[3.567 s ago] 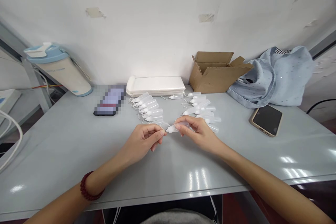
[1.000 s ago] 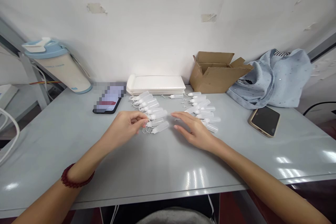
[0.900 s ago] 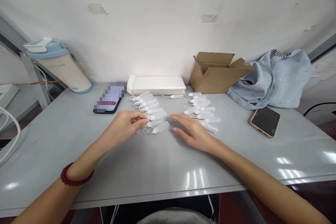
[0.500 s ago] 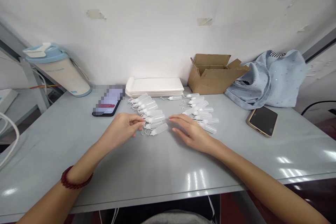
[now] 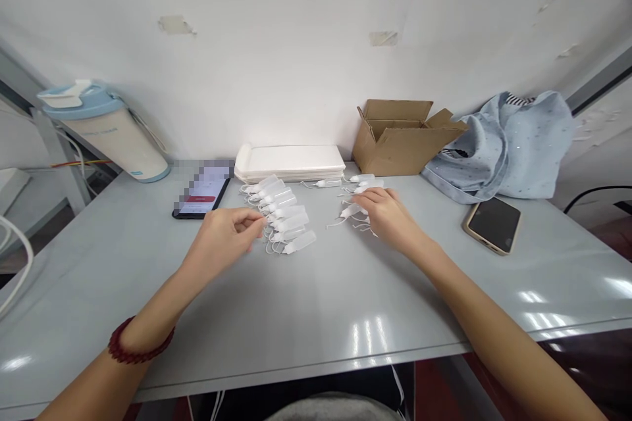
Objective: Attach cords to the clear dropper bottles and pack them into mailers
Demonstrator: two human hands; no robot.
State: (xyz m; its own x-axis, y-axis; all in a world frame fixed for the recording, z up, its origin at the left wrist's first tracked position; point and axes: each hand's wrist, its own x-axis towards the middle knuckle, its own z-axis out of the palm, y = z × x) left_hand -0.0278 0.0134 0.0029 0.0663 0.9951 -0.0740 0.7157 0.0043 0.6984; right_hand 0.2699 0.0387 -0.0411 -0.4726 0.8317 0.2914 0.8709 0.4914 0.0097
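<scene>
Small translucent dropper bottles [image 5: 300,241] with white nozzles and thin strings lie in an overlapping column at the middle of the table. Beside their string ends is my left hand [image 5: 224,237], thumb and fingers pinched together; whatever is between the tips is too small to make out. A second group of the same dropper bottles [image 5: 351,210] lies to the right. My right hand [image 5: 390,217] reaches over that group and covers most of it. Its fingers bend down onto the bottles, with the tips hidden. One single dropper bottle [image 5: 328,183] rests between the groups, toward the back.
Behind the bottles sits a stack of white trays or sleeves [image 5: 296,159]. An open cardboard box [image 5: 409,148] and a light blue fabric bag [image 5: 533,145] stand back right, a phone [image 5: 494,225] before the bag. At left are another phone [image 5: 200,194] and a tumbler [image 5: 118,138].
My right hand has moved right and away from me, from the gap between the groups onto the right-hand bottles. My left hand has shifted slightly left, still pinched.
</scene>
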